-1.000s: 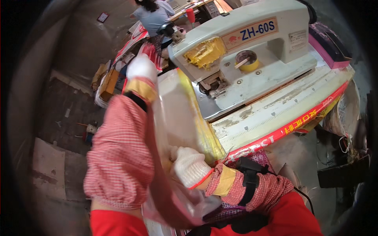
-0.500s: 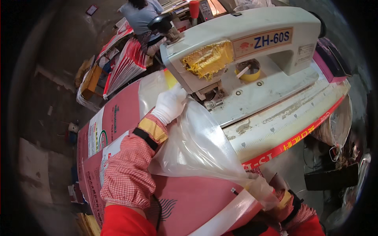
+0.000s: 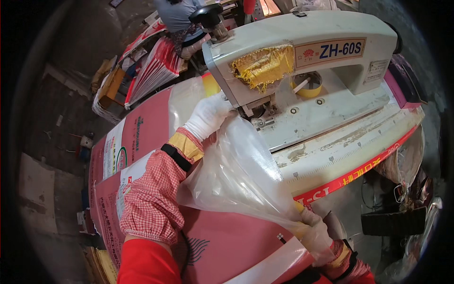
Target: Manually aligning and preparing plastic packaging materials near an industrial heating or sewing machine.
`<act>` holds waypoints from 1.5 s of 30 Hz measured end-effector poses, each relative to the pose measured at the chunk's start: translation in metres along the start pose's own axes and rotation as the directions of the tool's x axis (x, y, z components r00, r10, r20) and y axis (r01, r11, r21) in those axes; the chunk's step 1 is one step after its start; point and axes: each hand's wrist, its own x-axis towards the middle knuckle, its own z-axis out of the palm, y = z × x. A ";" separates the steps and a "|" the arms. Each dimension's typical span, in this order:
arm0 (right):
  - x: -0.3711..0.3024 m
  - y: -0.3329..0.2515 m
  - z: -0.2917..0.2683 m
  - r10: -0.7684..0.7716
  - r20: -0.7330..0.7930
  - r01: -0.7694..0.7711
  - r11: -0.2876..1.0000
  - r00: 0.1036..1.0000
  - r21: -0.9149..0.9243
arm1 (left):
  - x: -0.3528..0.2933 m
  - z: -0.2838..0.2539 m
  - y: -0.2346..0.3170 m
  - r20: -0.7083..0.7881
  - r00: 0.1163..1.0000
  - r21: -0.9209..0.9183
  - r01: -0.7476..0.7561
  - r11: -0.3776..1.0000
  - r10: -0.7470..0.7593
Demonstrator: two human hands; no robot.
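Note:
In a white glove, my left hand (image 3: 210,113) is closed on the upper edge of a translucent plastic liner (image 3: 231,175), right beside the needle area of a grey sewing machine (image 3: 265,111). The liner fans down and to the right over a pink-red printed sack (image 3: 227,236). At the lower right, my right hand (image 3: 314,229) is closed around the other end of the liner; thin plastic partly covers its fingers. Frayed yellow cloth (image 3: 265,66) is stuck on the machine's head.
The machine's ruled table (image 3: 326,158) has a red front strip. A yellow tape roll (image 3: 309,87) sits under the machine arm, and a purple box (image 3: 402,83) at its right end. Behind left are stacked red-white sacks (image 3: 158,68) and another person (image 3: 177,23).
The machine appears slightly farther right in view. My right hand is a little higher and shows more through the plastic. Both hands keep their hold on the liner.

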 end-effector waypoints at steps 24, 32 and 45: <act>0.009 -0.022 -0.037 -0.183 0.209 0.256 0.291 0.961 -0.922 | 0.001 -0.019 0.035 0.239 0.938 -0.064 0.275 0.959 -0.253; 0.057 -0.016 0.001 -0.273 0.008 0.074 0.235 0.962 -0.969 | 0.016 0.011 -0.022 0.018 0.997 -0.293 0.079 0.953 -0.077; 0.021 0.013 -0.010 -0.347 0.046 0.244 0.554 0.937 -0.796 | 0.012 0.005 -0.005 -0.037 0.989 0.240 -0.128 0.962 0.141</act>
